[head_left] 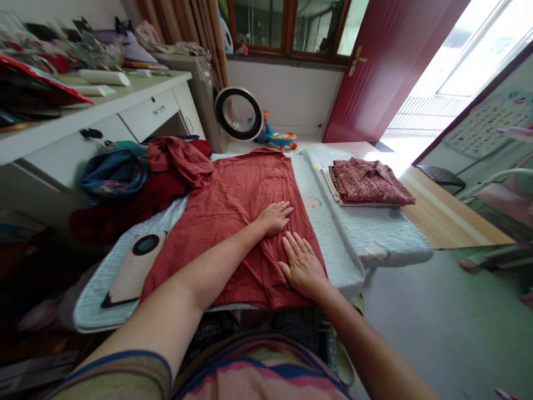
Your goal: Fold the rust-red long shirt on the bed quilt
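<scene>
A rust-red shirt (233,194) lies spread over a pale blue padded cover, with one sleeve lying bunched at its upper left. My left hand (275,218) presses on the middle of the cloth, fingers stretched out to the right. Just nearer to me and to the right, my right hand (303,264) rests flat on the shirt with its fingers apart. Creases run through the fabric between and below both hands. Neither hand grips anything.
A folded patterned red garment (370,182) tops a stack on the right. At left lie a phone (139,261), dark red clothes (129,219) and a blue bundled cloth (114,169). Beyond stand a white desk (160,108), a washing machine's open round door (239,113) and a toy car (277,138).
</scene>
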Tool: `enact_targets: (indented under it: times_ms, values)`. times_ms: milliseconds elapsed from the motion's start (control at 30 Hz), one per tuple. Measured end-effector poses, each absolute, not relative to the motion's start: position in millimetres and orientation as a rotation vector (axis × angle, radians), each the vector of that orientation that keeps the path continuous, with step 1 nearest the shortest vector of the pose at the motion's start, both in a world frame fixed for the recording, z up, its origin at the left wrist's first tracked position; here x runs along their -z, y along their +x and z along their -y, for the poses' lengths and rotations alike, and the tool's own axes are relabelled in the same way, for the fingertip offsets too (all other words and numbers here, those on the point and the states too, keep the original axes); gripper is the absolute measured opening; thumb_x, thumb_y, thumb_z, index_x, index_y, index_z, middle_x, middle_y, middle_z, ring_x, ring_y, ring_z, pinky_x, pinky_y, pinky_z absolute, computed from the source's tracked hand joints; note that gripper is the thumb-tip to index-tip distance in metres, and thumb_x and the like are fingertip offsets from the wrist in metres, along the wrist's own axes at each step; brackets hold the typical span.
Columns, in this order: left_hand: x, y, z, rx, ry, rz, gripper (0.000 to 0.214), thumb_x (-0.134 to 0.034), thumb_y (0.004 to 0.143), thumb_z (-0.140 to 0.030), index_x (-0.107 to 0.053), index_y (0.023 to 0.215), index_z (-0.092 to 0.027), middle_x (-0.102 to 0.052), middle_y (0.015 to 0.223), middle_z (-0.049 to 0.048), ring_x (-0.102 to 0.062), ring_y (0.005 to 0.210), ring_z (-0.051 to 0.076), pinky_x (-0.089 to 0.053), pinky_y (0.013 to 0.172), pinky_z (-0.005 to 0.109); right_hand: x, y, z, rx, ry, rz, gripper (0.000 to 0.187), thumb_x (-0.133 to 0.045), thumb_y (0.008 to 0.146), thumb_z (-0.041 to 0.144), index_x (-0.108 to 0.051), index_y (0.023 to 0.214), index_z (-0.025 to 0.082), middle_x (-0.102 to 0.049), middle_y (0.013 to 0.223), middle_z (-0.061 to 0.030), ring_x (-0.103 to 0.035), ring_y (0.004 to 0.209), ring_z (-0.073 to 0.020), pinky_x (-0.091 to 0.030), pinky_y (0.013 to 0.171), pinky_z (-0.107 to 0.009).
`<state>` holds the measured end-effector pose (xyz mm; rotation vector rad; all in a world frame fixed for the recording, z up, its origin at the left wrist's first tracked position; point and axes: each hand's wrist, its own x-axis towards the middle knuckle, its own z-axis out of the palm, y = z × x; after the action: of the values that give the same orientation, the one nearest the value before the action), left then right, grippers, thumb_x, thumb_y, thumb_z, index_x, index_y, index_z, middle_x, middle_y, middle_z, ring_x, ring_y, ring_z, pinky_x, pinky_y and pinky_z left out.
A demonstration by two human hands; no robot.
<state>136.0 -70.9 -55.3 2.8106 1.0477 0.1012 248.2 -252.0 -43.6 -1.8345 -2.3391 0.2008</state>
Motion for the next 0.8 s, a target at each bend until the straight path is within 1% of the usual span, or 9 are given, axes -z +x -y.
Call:
enact_targets:
  times_ms: [133,233,267,333,433,533,600,700,800]
  values:
    - [49,136,77,-0.091,2.805,-1.06,0.052,-0.037,0.097,-0.037,-0.04,0.145,-0.016,-0.03,0.158,0.0113,-0.027,0.145,0.024,-0.022,0.118,0.039,44,249,265,-0.22,-1.825,2.347,0.066,-0.042,0.095,0.044,-0.032,0.151,0.012,-0.021,0.161,-0.0088,-0.013,0.149,-0.0243,-0.014,0.12,-0.042]
    - [36,129,98,-0.191,2.786,-1.09,0.044,-0.046,0.093,-0.029,-0.05,0.134,-0.014,-0.041,0.15,0.0132,-0.037,0.139,0.025,-0.029,0.115,0.037,45,252,267,-0.256,-1.807,2.336,0.065,-0.042,0.095,0.043,-0.032,0.151,0.012,-0.023,0.16,-0.0082,-0.014,0.149,-0.0233,-0.015,0.12,-0.042]
    - [30,123,109,-0.262,2.769,-1.091,0.039,-0.049,0.091,-0.026,-0.054,0.128,-0.015,-0.047,0.143,0.0127,-0.042,0.133,0.025,-0.034,0.111,0.037,45,253,266,-0.273,-1.798,2.329,0.065,-0.042,0.095,0.043,-0.032,0.151,0.013,-0.024,0.16,-0.0081,-0.015,0.149,-0.0231,-0.015,0.12,-0.042]
    - [18,108,137,-0.354,2.684,-1.09,0.024,-0.051,0.088,-0.026,-0.061,0.108,-0.016,-0.059,0.12,0.0114,-0.055,0.113,0.024,-0.044,0.099,0.036,42,256,263,-0.318,-1.773,2.317,0.064,-0.043,0.095,0.044,-0.034,0.15,0.013,-0.028,0.158,-0.0085,-0.018,0.148,-0.0234,-0.018,0.119,-0.042]
    - [3,82,179,-0.374,2.53,-0.873,0.011,-0.056,0.083,-0.026,-0.059,0.091,-0.019,-0.059,0.096,0.005,-0.058,0.092,0.018,-0.049,0.087,0.031,30,259,252,-0.391,-1.733,2.291,0.054,-0.041,0.096,0.041,-0.046,0.143,0.015,-0.043,0.151,-0.0098,-0.034,0.141,-0.0239,-0.026,0.115,-0.04]
    - [-3,64,210,-0.362,2.478,-0.764,0.026,-0.067,0.076,-0.034,-0.057,0.095,-0.02,-0.057,0.1,0.0043,-0.055,0.096,0.02,-0.048,0.09,0.032,16,257,235,-0.43,-1.738,2.211,0.037,-0.037,0.097,0.032,-0.064,0.118,0.017,-0.065,0.123,-0.01,-0.056,0.117,-0.0214,-0.037,0.104,-0.035]
    - [-3,61,222,-0.341,2.517,-0.785,0.039,-0.072,0.071,-0.04,-0.056,0.1,-0.021,-0.056,0.105,0.0059,-0.052,0.101,0.023,-0.047,0.092,0.035,13,252,225,-0.416,-1.714,2.119,0.033,-0.036,0.097,0.026,-0.066,0.108,0.017,-0.069,0.111,-0.0092,-0.06,0.106,-0.0194,-0.041,0.099,-0.032]
    - [0,64,231,-0.312,2.59,-0.845,0.042,-0.072,0.071,-0.041,-0.054,0.103,-0.021,-0.054,0.111,0.007,-0.05,0.104,0.025,-0.045,0.095,0.04,24,245,214,-0.379,-1.611,2.061,0.034,-0.038,0.094,0.021,-0.062,0.117,0.013,-0.063,0.125,-0.0118,-0.056,0.117,-0.0193,-0.04,0.102,-0.031]
    - [1,69,237,-0.332,2.664,-0.961,0.029,-0.065,0.076,-0.027,-0.053,0.102,-0.02,-0.054,0.111,0.0065,-0.049,0.104,0.024,-0.044,0.095,0.039,43,243,211,-0.336,-1.577,2.146,0.04,-0.042,0.094,0.024,-0.056,0.128,0.01,-0.051,0.142,-0.0158,-0.044,0.133,-0.0236,-0.033,0.111,-0.038]
